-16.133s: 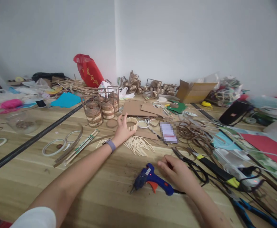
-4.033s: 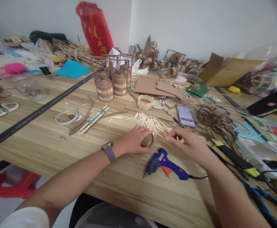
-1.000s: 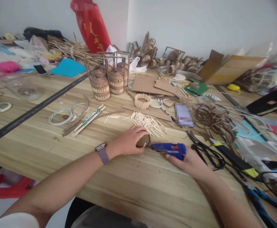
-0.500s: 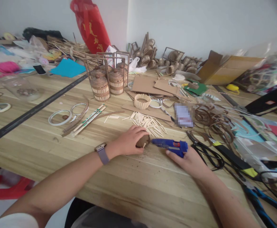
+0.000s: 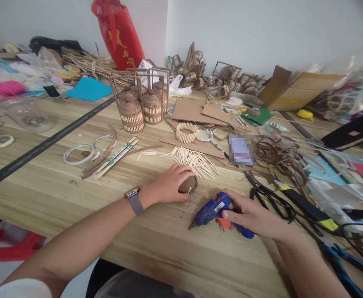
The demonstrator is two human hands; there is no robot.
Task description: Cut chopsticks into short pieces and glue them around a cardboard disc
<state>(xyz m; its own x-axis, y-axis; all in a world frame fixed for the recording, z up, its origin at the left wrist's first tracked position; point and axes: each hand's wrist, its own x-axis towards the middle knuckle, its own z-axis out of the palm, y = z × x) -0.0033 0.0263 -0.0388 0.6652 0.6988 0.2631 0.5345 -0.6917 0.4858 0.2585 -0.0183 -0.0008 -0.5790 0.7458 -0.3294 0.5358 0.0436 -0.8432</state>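
My left hand (image 5: 169,184), with a watch on the wrist, is closed around the edge of a small round brown cardboard piece (image 5: 188,184). A short pale stick stands out near the thumb; I cannot tell whether it is pinched or stuck on. To the right, my right hand (image 5: 246,213) grips a blue hot glue gun (image 5: 212,208) with an orange trigger. Its nozzle points down and left, close to the tabletop. Just beyond my left hand lies a heap of short pale sticks (image 5: 195,160). Behind them stands a ring of upright sticks (image 5: 186,133).
Lidded stick-and-cardboard pots (image 5: 131,115) in tall frames stand at the back. Tape rolls (image 5: 78,153) and wrapped chopsticks (image 5: 117,156) lie left. Black cable (image 5: 274,203), pliers (image 5: 340,252) and brown strips (image 5: 271,153) crowd the right. Cardboard sheets (image 5: 197,111) lie behind the ring.
My right hand has swung the glue gun away from the round piece, lower and nearer to me, and its nozzle now tilts downward. My left hand has barely moved.
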